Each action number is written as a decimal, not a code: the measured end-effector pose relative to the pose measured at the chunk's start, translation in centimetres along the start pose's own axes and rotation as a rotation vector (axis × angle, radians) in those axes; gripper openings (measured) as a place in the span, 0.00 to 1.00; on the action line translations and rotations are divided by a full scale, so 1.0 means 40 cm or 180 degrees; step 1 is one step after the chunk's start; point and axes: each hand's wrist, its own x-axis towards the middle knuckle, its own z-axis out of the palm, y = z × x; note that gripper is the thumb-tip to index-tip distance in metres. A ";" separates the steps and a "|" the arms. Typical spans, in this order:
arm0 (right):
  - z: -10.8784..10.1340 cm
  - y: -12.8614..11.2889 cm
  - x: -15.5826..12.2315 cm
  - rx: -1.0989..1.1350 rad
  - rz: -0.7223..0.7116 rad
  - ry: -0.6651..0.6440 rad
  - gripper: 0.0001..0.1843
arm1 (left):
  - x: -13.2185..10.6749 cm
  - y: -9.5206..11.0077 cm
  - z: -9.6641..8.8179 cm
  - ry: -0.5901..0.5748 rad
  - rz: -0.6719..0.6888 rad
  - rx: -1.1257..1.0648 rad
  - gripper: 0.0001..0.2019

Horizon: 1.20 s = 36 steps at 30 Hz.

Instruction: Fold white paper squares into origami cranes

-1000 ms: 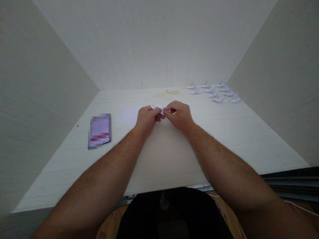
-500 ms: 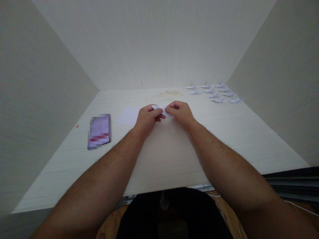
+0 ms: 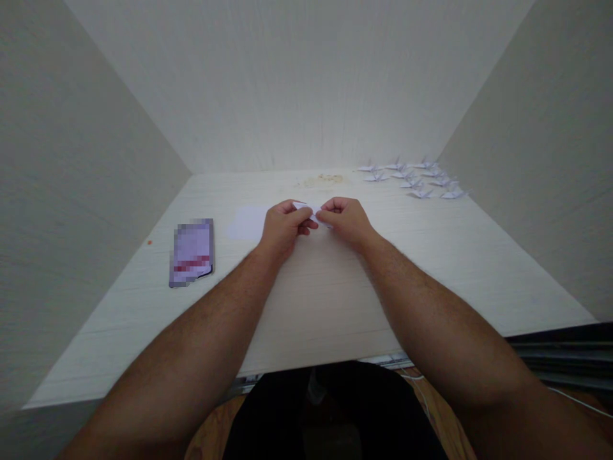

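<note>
A small white folded paper [image 3: 309, 211] sits between both my hands over the middle of the white table [image 3: 306, 287]. My left hand [image 3: 283, 227] pinches its left side with curled fingers. My right hand [image 3: 345, 220] pinches its right side, fingers curled in. Most of the paper is hidden by my fingers.
A flat white paper sheet [image 3: 245, 223] lies just left of my hands. A dark phone-like slab [image 3: 192, 252] rests at the left. Several folded white paper cranes [image 3: 416, 177] stand at the back right. A brownish stain [image 3: 324, 180] marks the far table. Pale walls enclose three sides.
My hands stay together on the paper; the right hand's fingers have shifted slightly along it. Nothing else has moved.
</note>
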 end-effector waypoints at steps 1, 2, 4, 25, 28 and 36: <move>0.000 0.001 0.000 0.0000 0.0009 0.0009 0.10 | 0.000 -0.001 0.000 0.0006 -0.0002 -0.0001 0.09; 0.000 0.002 0.000 0.0012 0.0031 0.0015 0.10 | 0.001 -0.002 0.001 0.0010 -0.0004 0.0001 0.09; 0.000 0.002 0.000 0.0057 0.0078 0.0031 0.10 | 0.002 -0.003 0.001 0.0027 0.0001 0.0019 0.09; -0.001 -0.009 -0.003 -0.0060 0.0027 0.0059 0.07 | 0.006 -0.014 -0.002 0.0050 0.0310 0.0327 0.06; 0.002 -0.004 -0.001 0.0015 -0.0017 0.0073 0.07 | 0.005 -0.013 -0.001 0.0081 0.0317 0.0373 0.06; 0.017 -0.010 -0.006 0.0144 -0.0083 0.0289 0.07 | 0.004 -0.014 -0.003 -0.0034 0.0244 0.0488 0.08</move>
